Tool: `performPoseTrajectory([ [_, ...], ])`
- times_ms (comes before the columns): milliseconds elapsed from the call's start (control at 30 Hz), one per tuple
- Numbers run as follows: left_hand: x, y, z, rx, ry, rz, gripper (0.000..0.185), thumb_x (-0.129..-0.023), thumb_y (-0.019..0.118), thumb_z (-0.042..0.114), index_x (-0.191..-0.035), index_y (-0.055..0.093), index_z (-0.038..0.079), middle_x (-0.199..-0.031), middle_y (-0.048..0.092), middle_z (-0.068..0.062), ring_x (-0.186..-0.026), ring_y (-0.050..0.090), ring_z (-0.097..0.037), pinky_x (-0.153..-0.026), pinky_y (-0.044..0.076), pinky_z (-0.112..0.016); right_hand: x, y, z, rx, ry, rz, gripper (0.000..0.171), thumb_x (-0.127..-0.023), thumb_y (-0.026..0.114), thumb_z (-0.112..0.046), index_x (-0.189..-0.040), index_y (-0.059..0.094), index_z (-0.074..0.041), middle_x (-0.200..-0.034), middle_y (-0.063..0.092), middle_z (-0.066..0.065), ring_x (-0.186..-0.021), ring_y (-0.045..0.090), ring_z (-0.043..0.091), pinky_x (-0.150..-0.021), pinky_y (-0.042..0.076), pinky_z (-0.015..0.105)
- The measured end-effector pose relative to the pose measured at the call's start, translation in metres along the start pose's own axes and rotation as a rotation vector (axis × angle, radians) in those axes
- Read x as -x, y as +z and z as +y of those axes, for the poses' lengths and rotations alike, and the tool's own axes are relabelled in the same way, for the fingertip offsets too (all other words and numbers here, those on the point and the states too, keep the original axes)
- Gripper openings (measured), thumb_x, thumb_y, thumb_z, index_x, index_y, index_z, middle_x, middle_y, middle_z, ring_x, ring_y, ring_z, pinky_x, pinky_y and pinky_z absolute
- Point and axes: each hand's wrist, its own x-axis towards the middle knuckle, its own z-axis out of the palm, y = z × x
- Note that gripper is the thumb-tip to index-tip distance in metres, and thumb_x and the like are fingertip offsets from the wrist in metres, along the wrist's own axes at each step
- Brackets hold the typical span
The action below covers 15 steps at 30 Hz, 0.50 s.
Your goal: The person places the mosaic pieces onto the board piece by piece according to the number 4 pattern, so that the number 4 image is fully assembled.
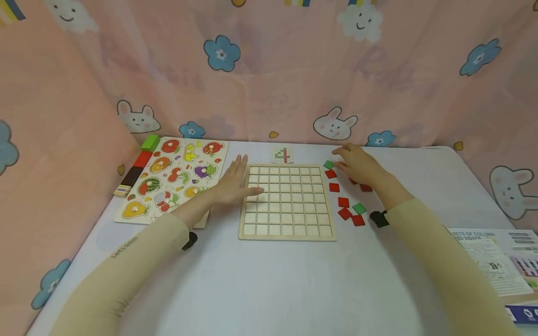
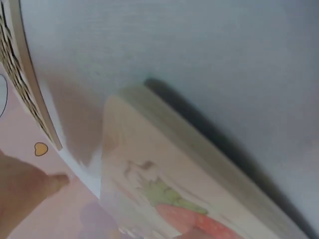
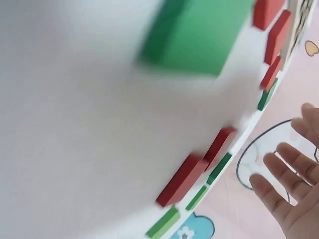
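Note:
My left hand point(image 1: 231, 185), its fingers straight and thumb stretched out, is over the left edge of a wooden grid board point(image 1: 287, 238). The board's squares hold no tiles. In the left wrist view a digit point(image 2: 30, 186) shows beside the fruit puzzle's corner. My right hand point(image 1: 360, 164) hovers with spread fingers at the far end of the loose tiles; in the right wrist view the hand point(image 3: 299, 199) holds nothing. Red tiles point(image 1: 334, 187) and green tiles point(image 1: 359, 208) lie right of the board, some hidden under that hand.
A small pattern card point(image 1: 282, 155) lies behind the board. On the left are a fruit peg puzzle point(image 1: 185, 161) and a row of blocks with a green block point(image 1: 150, 142) and a red block point(image 1: 143, 159). A printed box point(image 1: 496, 261) lies at the right. Patterned cloth hangs behind.

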Motion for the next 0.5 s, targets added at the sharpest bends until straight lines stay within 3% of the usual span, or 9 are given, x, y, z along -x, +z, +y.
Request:
performPoseTrajectory([
  [133,-0.004,-0.003,-0.004,0.033,0.046,-0.152,0.125,-0.08,0.079,0.043,-0.157,-0.011,0.0,-0.164,-0.016,-0.026,-0.155,-0.011,-0.042,-0.127,0.002,-0.057,-0.011,0.004,-0.004,-0.124,0.014,-0.065,0.037,-0.099,0.054,-0.011,-0.136,0.055,-0.005,-0.152,0.037,0.027,-0.137,0.042,0.044,-0.113,0.04,0.06],
  [233,-0.004,-0.004,-0.007,-0.004,0.05,-0.234,0.133,-0.071,0.087,0.038,-0.157,-0.007,-0.002,-0.164,-0.014,-0.027,-0.154,-0.009,-0.043,-0.128,0.002,-0.055,-0.016,0.007,-0.003,-0.19,0.035,-0.105,0.039,-0.098,0.052,-0.004,-0.137,0.056,-0.009,-0.15,0.039,0.025,-0.132,0.047,0.043,-0.112,0.042,0.06],
  [500,-0.002,-0.008,-0.006,-0.039,0.024,-0.316,0.14,-0.063,0.093,0.029,-0.158,-0.006,0.001,-0.165,-0.018,-0.02,-0.155,-0.012,-0.04,-0.129,0.001,-0.052,-0.026,0.01,0.001,-0.177,0.041,-0.147,0.045,-0.094,0.055,0.003,-0.133,0.062,-0.017,-0.132,0.052,0.021,-0.112,0.049,0.035,-0.106,0.047,0.054],
])
